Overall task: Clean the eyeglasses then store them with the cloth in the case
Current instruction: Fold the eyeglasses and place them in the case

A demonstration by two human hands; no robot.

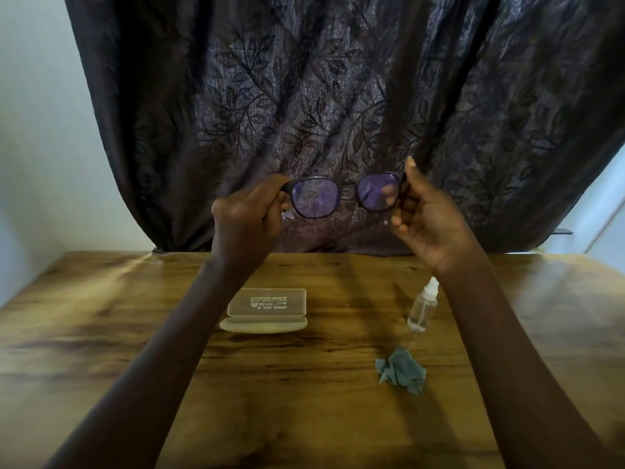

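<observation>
Above the table (pixel 101 333) | eyeglasses (pixel 345 194) were held up, left hand (pixel 247 214) and right hand (pixel 426 214) pinching the frame ends | likely light, rigid, smudge-prone: grip rims, not lenses | cloth (pixel 400 370) and case (pixel 267 311) lay below.

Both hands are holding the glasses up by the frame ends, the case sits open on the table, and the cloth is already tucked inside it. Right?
Not quite. In the head view the cloth lies crumpled on the table, near the spray bottle, not inside the case. The rest holds: left hand and right hand hold the glasses up.
</observation>
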